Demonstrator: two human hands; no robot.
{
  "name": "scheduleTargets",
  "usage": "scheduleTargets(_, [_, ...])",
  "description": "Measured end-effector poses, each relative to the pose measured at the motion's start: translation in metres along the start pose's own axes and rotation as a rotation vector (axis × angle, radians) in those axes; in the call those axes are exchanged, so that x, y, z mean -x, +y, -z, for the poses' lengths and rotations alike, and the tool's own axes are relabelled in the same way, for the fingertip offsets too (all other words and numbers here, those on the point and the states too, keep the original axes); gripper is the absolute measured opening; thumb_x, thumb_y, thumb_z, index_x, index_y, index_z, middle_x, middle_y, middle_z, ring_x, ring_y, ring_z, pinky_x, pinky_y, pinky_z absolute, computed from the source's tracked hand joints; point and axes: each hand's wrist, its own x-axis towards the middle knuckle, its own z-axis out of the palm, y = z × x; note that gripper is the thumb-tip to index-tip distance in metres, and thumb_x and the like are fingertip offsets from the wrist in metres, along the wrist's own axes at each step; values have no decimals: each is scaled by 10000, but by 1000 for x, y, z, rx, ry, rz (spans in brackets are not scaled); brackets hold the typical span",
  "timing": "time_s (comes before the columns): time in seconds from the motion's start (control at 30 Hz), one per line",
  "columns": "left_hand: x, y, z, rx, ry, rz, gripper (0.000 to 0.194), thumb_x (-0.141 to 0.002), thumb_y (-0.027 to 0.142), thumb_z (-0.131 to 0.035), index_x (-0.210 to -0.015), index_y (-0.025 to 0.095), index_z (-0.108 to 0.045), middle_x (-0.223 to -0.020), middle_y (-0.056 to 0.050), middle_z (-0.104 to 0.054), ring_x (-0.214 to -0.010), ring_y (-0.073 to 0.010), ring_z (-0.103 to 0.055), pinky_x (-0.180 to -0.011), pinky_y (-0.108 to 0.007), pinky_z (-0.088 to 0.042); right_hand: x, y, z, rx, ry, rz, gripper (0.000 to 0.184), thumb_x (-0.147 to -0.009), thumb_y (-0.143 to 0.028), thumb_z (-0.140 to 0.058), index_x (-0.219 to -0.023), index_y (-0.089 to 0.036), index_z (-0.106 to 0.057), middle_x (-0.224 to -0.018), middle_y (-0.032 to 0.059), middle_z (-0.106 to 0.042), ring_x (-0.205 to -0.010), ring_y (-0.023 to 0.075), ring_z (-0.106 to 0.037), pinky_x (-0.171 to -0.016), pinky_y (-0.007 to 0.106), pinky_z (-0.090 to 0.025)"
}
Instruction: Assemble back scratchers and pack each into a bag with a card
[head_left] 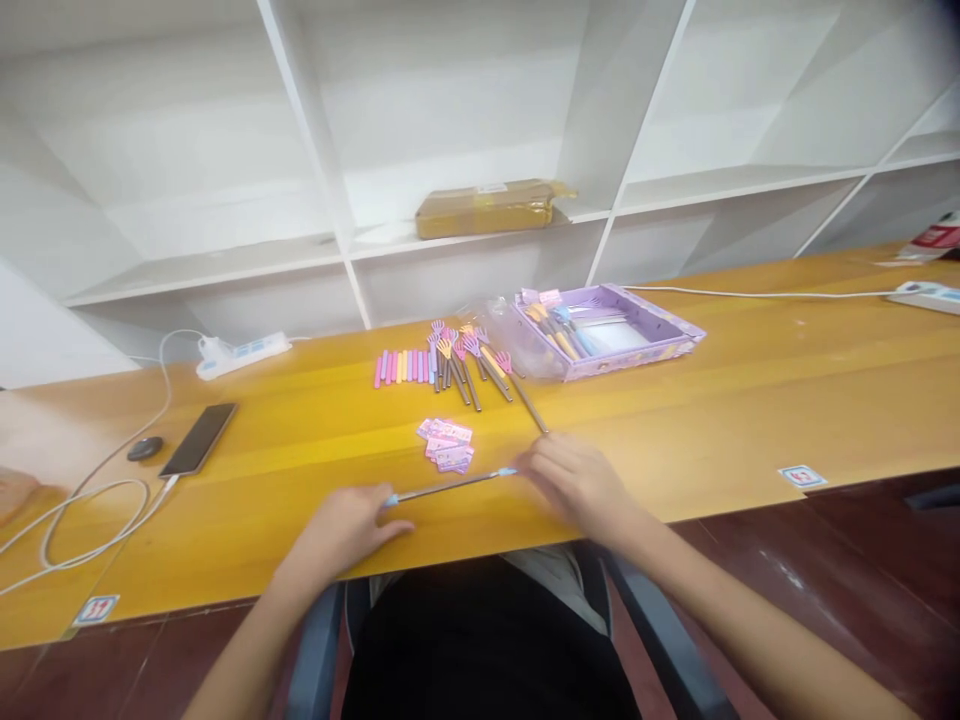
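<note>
A long thin silver rod with blue ends [450,486] stretches between my two hands just above the yellow table [750,400]. My left hand [345,530] pinches its left blue end, fingers closed. Over at the rod's right blue end, my right hand [577,480] grips with curled fingers. Just behind the rod lies a small pile of pink and purple cards [447,444]. Farther back is a row of pastel sticks [401,366] and a bunch of rods with small pink and purple hand-shaped tips [472,365].
A purple tray [675,335] holds more rods and a clear bag. A phone [199,438] with a white cable, a dark round object [145,448] and a power strip [244,354] lie at left. White shelves behind hold a brown parcel [487,207]. Another power strip [926,294] sits at far right.
</note>
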Motion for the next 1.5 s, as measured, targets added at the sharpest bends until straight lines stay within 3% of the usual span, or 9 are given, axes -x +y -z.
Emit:
scheduleTargets(0.13, [37,-73,29,-203,66,273,347,-1065,341,-490,-910,196,-765,-799,-132,-806,-760,-301,-779,-654,-329,-439,41,65,52,129,109,-117,122,-1082,-149,-652,-1029,-220,-737,-917,71,-767,-852,210,-693,-774,353,-504])
scheduleTargets(0.23, [64,-115,37,-276,148,264,351,-1019,266,-457,-953,194,-794,-799,-137,-813,-800,-320,-794,-669,-333,-455,78,100,83,209,165,-233,99,-1065,-239,-723,-975,-259,-758,-890,63,-793,-800,210,-729,-791,356,-554])
scheduleTargets(0.33, [75,-125,35,-288,136,219,327,-993,221,-444,-931,204,-764,-849,-131,-828,-799,-323,-795,-648,-336,-441,101,109,90,165,115,-326,131,-1079,-288,-708,-964,-282,-771,-906,70,-803,-809,224,-755,-793,371,-575])
scheduleTargets(0.5, [68,-112,28,-296,131,212,294,-994,195,-445,-790,222,-655,-791,-102,-792,-755,-291,-769,-631,-324,-384,107,100,83,146,58,-325,102,-1098,-310,-675,-1050,-273,-757,-989,80,-806,-884,238,-770,-817,376,-588])
scheduleTargets(0.87, [58,-107,32,-298,92,243,235,-993,211,-495,-844,221,-677,-802,-115,-795,-779,-315,-771,-627,-325,-331,114,95,95,153,79,-403,120,-1105,-285,-645,-1134,-295,-761,-1053,88,-817,-968,250,-782,-891,394,-591])
scheduleTargets(1.03, [51,-97,37,-293,117,260,225,-959,174,-492,-824,219,-667,-775,-115,-776,-745,-305,-746,-611,-335,-296,110,96,89,182,134,-500,134,-1108,-346,-646,-1047,-286,-748,-989,78,-802,-852,208,-786,-730,326,-572])
scheduleTargets(1.13, [44,-86,41,-317,118,271,234,-933,135,-479,-823,218,-667,-749,-102,-762,-710,-286,-729,-595,-337,-278,101,97,82,228,155,-501,164,-1116,-345,-634,-1026,-274,-751,-994,87,-811,-864,213,-793,-735,327,-565])
scheduleTargets(1.33, [20,-33,41,-284,95,201,236,-973,118,-484,-902,209,-690,-748,-89,-757,-689,-256,-728,-596,-314,-368,49,74,61,178,279,-271,96,-1057,-175,-705,-1084,-255,-751,-974,48,-811,-884,215,-777,-851,348,-599])
scheduleTargets(1.5, [-5,41,29,-232,26,171,255,-1020,93,-479,-1022,178,-720,-860,-144,-803,-770,-308,-794,-625,-334,-474,-3,4,7,-159,230,-167,212,-1073,-142,-631,-1181,-271,-761,-1016,70,-804,-880,237,-741,-798,404,-604])
